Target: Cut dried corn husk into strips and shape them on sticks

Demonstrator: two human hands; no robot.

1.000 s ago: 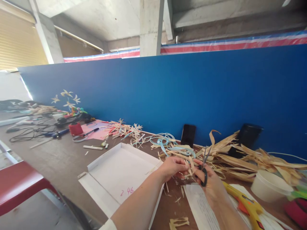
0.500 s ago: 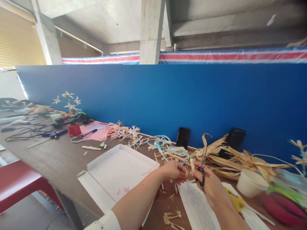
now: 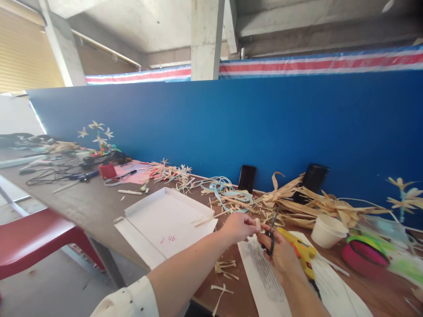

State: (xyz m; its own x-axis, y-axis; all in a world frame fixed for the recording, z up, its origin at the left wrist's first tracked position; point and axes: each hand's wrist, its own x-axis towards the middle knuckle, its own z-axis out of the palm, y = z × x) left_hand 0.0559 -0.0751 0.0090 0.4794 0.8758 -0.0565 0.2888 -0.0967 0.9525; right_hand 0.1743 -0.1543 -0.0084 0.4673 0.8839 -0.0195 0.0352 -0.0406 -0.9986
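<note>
My left hand [image 3: 239,226] is closed in a pinch on a small pale strip of dried husk [image 3: 257,223] above the brown table [image 3: 89,207]. My right hand [image 3: 279,252] is closed round the black handles of a pair of scissors [image 3: 271,235], whose blades point up and away beside the strip. Both hands hover over a printed sheet of paper [image 3: 264,277]. Small husk offcuts [image 3: 225,267] lie on the table below my left forearm.
A flat white box lid [image 3: 165,224] lies left of my hands. A yellow glue gun [image 3: 302,254], a white cup [image 3: 328,230] and a pink and green round thing [image 3: 363,255] sit to the right. Dried husks [image 3: 317,204], blue ribbon [image 3: 228,193] and two dark objects line the blue partition [image 3: 231,127]. A red chair [image 3: 33,242] stands at left.
The view has swung right and down. My hands stayed together with the scissors and strip, and a piece of husk has dropped from between them.
</note>
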